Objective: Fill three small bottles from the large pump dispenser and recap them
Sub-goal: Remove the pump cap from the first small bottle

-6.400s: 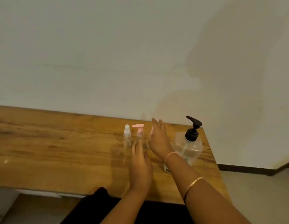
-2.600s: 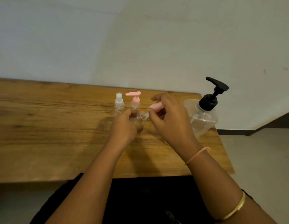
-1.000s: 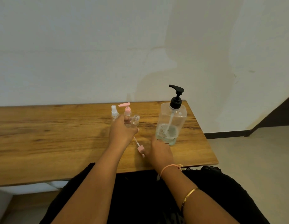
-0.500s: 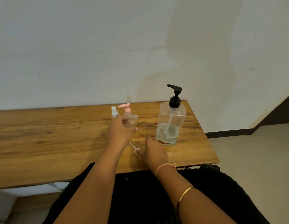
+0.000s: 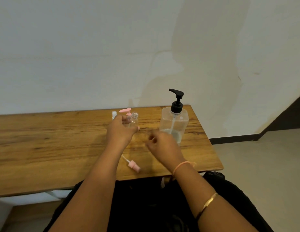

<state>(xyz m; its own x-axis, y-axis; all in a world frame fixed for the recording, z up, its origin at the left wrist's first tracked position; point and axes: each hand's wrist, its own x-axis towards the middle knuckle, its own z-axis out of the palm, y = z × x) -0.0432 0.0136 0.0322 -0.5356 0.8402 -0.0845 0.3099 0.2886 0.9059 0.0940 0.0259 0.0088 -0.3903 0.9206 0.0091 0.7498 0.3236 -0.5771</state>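
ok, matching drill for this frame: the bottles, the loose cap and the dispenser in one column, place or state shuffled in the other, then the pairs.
1. small clear uncapped bottle
2. loose pink cap with thin tube
3. large clear dispenser with black pump
4. small clear bottle with pink pump top

A. lying on its side near the wooden table's front edge
B. standing capped, just beyond the left hand
C. upright towards the table's right end
D. gripped in the left hand

Pairs: 1-D, 2-A, 3-C, 4-B
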